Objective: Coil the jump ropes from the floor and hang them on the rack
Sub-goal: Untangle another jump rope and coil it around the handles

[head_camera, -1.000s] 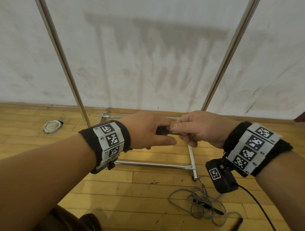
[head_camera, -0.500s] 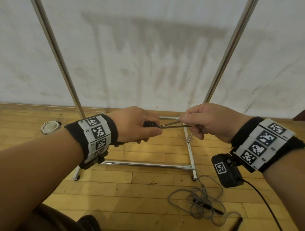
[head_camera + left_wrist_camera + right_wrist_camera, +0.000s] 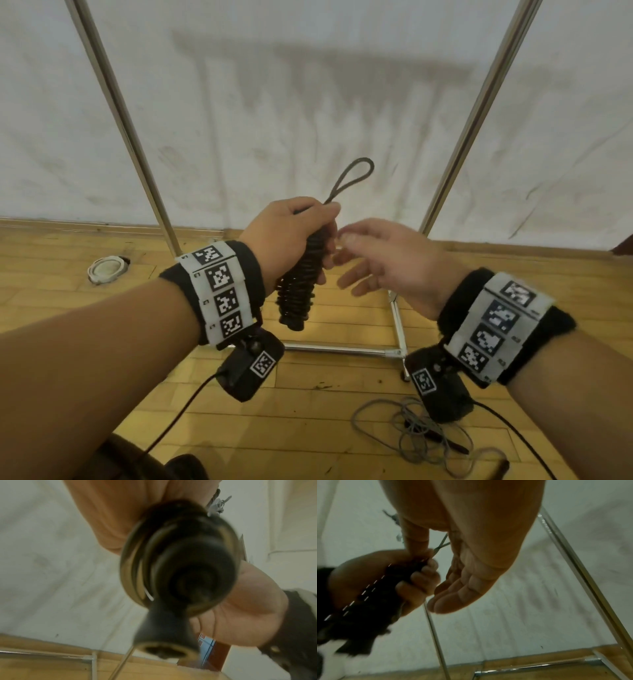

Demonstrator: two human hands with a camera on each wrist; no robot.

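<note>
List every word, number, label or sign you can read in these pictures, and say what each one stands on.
No readable words, numbers or brand names appear in any view.
Left wristband: square black-and-white coded markers, patterns only, no letters.
Right wristband: the same kind of markers, blurred.
Wrist cameras: one coded marker each, no text.
Coiled jump rope in the left hand: no print visible.

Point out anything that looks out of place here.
A grey jump rope lies in a loose tangle on the wooden floor, uncoiled. The left hand grips a dark, tightly wound rope bundle.
</note>
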